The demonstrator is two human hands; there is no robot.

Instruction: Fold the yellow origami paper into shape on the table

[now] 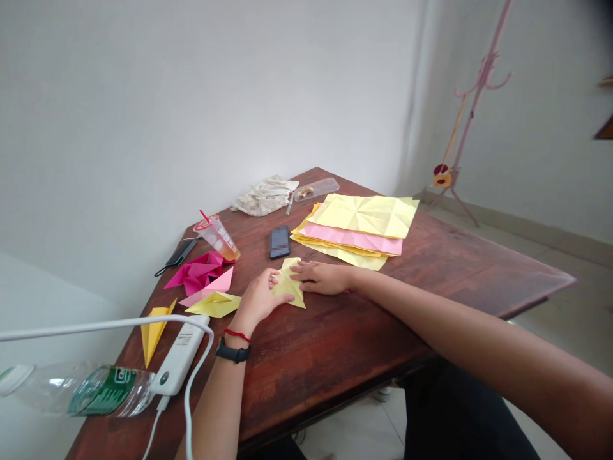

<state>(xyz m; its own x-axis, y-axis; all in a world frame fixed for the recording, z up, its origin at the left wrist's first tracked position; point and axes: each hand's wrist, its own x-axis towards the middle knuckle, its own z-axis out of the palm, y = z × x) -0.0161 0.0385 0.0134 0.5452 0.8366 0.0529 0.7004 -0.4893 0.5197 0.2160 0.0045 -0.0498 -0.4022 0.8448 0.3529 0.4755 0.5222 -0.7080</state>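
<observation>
A small piece of folded yellow paper (293,289) lies on the wooden table between my hands. My left hand (258,297) grips its left side, with the thumb stretched over the lower part and the other fingers curled near the upper left edge. From the right, my right hand (325,278) rests flat on the same paper, its fingers straight and pressing on the right part. The undersides of the fingers are hidden. Just left of my left hand sits a folded yellow paper shape (215,305), beside a pink one (208,287) and a magenta one (198,273).
Creased sheets (364,217) are stacked behind my right hand. A phone (280,242), tilted drink cup (218,236), cloth (265,195) and plastic case (318,189) lie farther back. At left are an orange-yellow folded paper (154,329), white power bank (181,354), cable (96,327) and bottle (52,388).
</observation>
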